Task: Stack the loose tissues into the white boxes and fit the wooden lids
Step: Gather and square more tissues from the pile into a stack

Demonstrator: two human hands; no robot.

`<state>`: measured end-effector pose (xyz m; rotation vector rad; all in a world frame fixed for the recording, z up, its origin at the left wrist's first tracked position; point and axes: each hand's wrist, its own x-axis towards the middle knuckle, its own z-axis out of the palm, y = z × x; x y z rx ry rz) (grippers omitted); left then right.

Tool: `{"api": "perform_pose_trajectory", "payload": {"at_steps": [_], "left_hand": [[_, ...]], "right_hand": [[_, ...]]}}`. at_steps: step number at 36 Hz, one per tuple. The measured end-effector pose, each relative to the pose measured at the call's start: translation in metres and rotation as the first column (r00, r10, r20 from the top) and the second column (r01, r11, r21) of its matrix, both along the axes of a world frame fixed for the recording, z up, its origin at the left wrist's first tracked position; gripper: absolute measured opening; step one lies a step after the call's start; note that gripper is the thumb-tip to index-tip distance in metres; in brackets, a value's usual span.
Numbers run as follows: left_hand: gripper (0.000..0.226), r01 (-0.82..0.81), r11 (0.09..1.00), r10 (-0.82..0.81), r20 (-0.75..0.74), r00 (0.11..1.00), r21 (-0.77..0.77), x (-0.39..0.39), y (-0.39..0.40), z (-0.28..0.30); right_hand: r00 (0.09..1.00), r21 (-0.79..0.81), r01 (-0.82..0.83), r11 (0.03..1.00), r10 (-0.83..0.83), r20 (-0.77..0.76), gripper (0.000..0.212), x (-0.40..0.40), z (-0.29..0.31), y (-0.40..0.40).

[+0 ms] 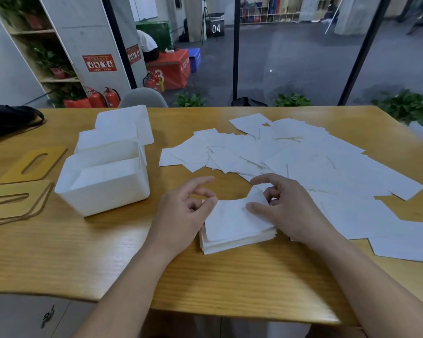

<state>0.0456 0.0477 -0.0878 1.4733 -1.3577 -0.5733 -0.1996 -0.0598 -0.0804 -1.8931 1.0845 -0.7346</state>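
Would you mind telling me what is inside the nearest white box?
The nearest white box holds a layer of white tissues lying low inside, well below the rim. Its front wall hides the stack's depth and the box floor, so how many are in there cannot be told.

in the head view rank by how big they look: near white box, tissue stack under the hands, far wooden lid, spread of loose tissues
1. Loose tissues
2. Near white box
3. Tissue stack and far wooden lid: look alike, and the stack lies nearer, so unranked.

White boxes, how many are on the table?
3: the nearest box stands left of the hands, a second sits right behind it, a third lies tipped at the back. Others may hide behind.
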Motion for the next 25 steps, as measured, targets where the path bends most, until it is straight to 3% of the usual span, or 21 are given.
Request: {"api": "perform_pose_trajectory", "payload": {"at_steps": [2, 6, 10, 19, 25], "left_hand": [[0.046, -0.005, 1.000, 0.005, -0.021, 1.000, -0.005, 0.001, 0.001, -0.001], [0.056, -0.056, 0.998, 0.055, 0.082, 0.995, 0.003, 0.008, 0.003, -0.006], [0.053, -0.078, 0.997, 0.073, 0.149, 0.986, 0.028, 0.012, 0.006, -0.010], [0.063, -0.103, 0.968, -0.044, 0.559, 0.828, 0.228, 0.002, 0.011, -0.007], [0.059, -0.057, 0.977, -0.067, 0.545, 0.836, 0.207, -0.003, 0.015, -0.008]], "right_hand": [[1.000, -0.012, 0.001, 1.000, -0.001, -0.007, 0.045, -0.001, 0.000, 0.001], [0.999, -0.111, 0.011, 0.994, -0.016, -0.045, 0.043, -0.003, -0.002, 0.004], [0.990, -0.209, -0.038, 0.977, 0.009, -0.138, 0.039, -0.006, -0.002, 0.002], [0.927, -0.190, -0.264, 0.946, 0.194, -0.321, 0.045, -0.009, 0.003, 0.005], [0.928, -0.134, -0.214, 0.968, 0.159, -0.337, 0.063, -0.010, 0.003, 0.007]]}}
